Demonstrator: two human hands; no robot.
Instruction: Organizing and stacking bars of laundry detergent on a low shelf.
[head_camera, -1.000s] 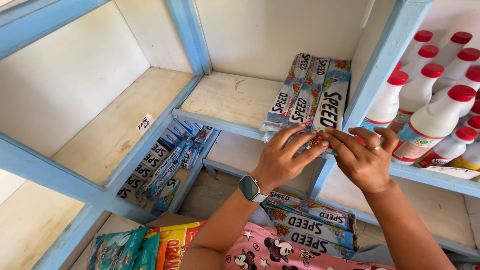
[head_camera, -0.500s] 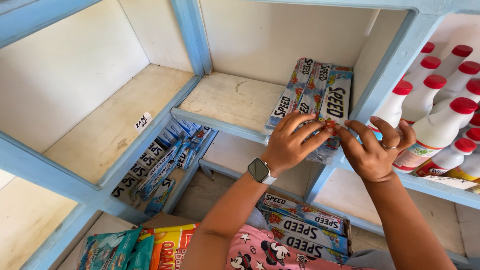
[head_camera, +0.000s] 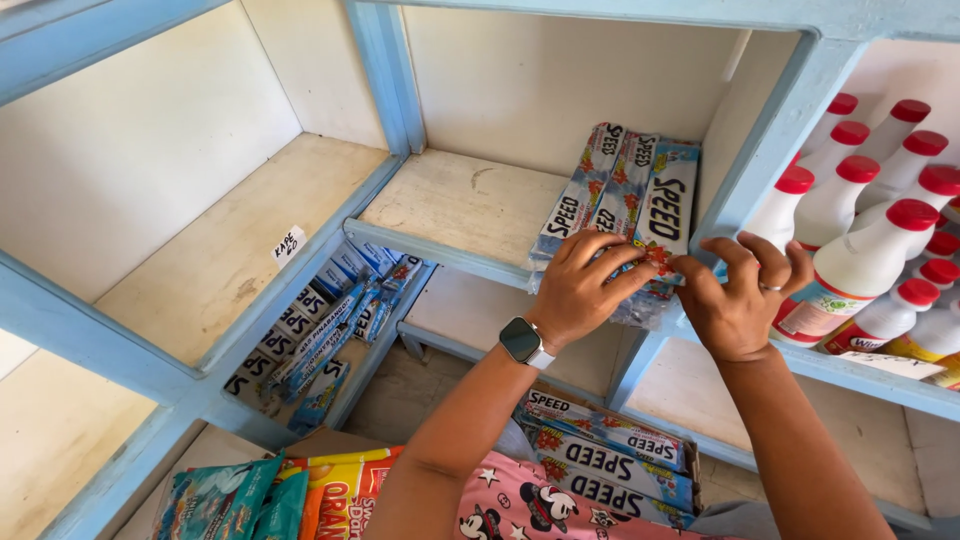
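Observation:
A clear-wrapped bundle of long blue bar packs (head_camera: 628, 200) lies in the middle compartment of a blue wooden shelf (head_camera: 440, 255), against its right wall. My left hand (head_camera: 582, 285), with a smartwatch on the wrist, rests its fingers on the bundle's near end. My right hand (head_camera: 742, 295), wearing a ring, pinches the plastic wrap at the bundle's front right corner. Both hands grip the wrapping at the shelf's front edge.
White bottles with red caps (head_camera: 868, 210) fill the compartment to the right. More blue bar packs (head_camera: 320, 335) lie in the lower left compartment. A box of the same packs (head_camera: 610, 460) sits below my arms, and colourful sachets (head_camera: 260, 495) lie at bottom left.
The hands have stayed on the bundle's near end, and the fingers of both have shifted on the wrap. The view has tilted slightly upward.

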